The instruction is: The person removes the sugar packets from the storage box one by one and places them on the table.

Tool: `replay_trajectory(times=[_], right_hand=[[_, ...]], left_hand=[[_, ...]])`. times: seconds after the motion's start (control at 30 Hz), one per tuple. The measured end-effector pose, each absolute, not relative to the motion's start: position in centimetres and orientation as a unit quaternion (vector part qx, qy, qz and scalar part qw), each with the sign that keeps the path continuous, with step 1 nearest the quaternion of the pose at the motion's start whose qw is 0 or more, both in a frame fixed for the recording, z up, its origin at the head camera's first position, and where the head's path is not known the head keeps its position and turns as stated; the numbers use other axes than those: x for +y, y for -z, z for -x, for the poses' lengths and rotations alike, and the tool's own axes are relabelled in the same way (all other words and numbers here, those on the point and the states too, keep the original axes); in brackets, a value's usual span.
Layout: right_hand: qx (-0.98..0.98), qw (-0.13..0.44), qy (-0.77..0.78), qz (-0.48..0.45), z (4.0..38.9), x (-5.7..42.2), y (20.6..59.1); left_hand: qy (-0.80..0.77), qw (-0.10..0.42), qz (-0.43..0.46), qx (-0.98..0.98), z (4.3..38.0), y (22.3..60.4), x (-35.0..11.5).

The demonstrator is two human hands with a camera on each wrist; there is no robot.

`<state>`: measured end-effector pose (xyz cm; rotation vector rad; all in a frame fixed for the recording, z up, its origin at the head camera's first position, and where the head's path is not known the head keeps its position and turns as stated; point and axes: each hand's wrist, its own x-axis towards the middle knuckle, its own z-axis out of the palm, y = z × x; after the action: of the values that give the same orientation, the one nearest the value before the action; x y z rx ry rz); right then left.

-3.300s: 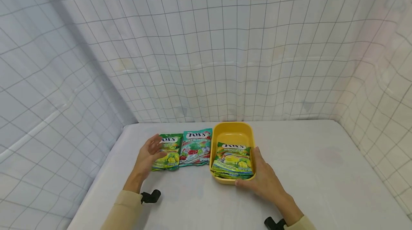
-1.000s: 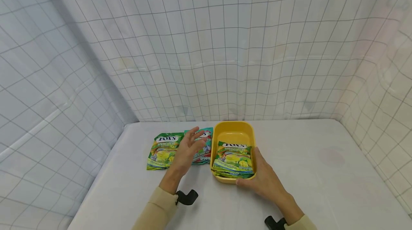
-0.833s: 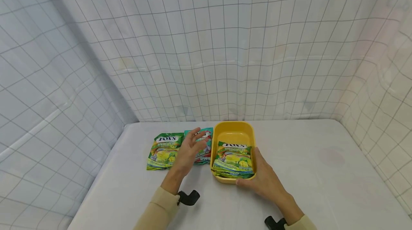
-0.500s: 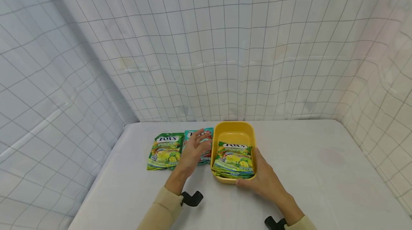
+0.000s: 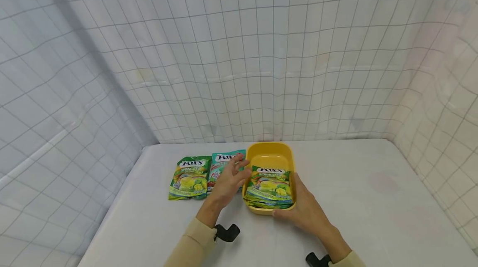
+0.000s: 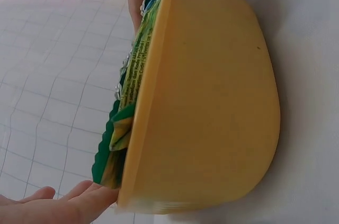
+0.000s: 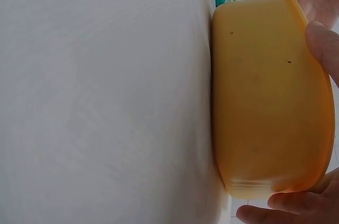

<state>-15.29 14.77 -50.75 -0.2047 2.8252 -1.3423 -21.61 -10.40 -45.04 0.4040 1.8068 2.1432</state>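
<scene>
A yellow tub [image 5: 269,159] on the white table contains stacked green Fox's Spring Tea candy bags [image 5: 269,187] in its near half. My right hand [image 5: 308,209] grips its near right corner. In the right wrist view, the thumb [image 7: 324,49] presses the near rim and the fingers [image 7: 296,203] lie along the right side. My left hand [image 5: 229,182] is at the tub's left rim, fingers loosely extended and holding nothing; contact with the rim is unclear. It partly covers a teal Fox's candy bag [image 5: 218,169]. Left of that lies another green Spring Tea bag [image 5: 190,177].
A white sheet with a grid of dark lines [image 5: 261,72] rises behind the table and along both sides. The white tabletop [image 5: 347,184] extends to the right of the tub. Each wrist wears a black camera mount [image 5: 227,233].
My left hand has moved right, from over the left green bag, across the teal bag, to the tub's left rim. My right hand keeps its hold on the tub.
</scene>
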Motion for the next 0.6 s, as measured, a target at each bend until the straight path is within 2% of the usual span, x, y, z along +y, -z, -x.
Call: replay_trajectory(times=[0.6], right_hand=[[0.902,0.000,0.426,0.068,15.3,14.9,50.7]], left_hand=[[-0.689,0.168,-0.118,0.695,21.9,46.0,-8.2]])
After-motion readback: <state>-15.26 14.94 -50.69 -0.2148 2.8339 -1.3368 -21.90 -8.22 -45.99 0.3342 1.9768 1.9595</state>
